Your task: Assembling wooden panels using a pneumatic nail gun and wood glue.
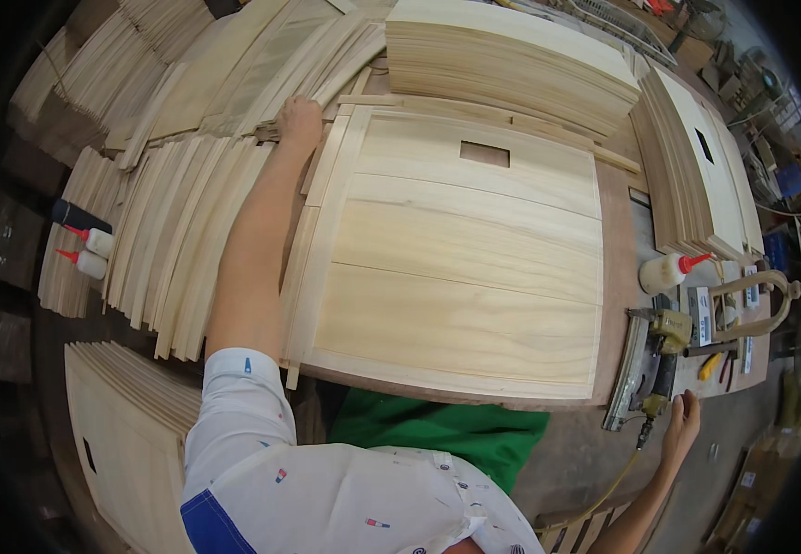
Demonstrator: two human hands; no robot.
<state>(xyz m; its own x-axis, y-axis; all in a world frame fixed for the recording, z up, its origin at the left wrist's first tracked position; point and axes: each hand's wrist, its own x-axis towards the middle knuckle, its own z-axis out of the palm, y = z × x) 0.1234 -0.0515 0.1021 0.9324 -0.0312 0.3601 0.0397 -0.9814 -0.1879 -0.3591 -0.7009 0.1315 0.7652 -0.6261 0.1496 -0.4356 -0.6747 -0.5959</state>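
My left hand [301, 122] reaches to the far side, among stacked wooden strips [326, 78]. Its fingers are curled down and face away, so what they hold is hidden. A pale wooden panel [465, 268] with a rectangular cutout lies flat in front of me, framed by narrow strips along its left and far edges. At the lower right, my right hand [682, 427] is beside the nail gun [663, 346], fingers extended and apparently apart from it. The nail gun lies on its side, with a yellow air hose [614, 489] running from it toward me.
Piled slats [179, 235] fill the left side, with glue bottles [86, 263] on them. Stacked boards [511, 69] stand behind the panel, and cutout panels [696, 157] at far right. A glue bottle [666, 272] and yellow knife [710, 366] lie right. More panels [128, 443] stand lower left.
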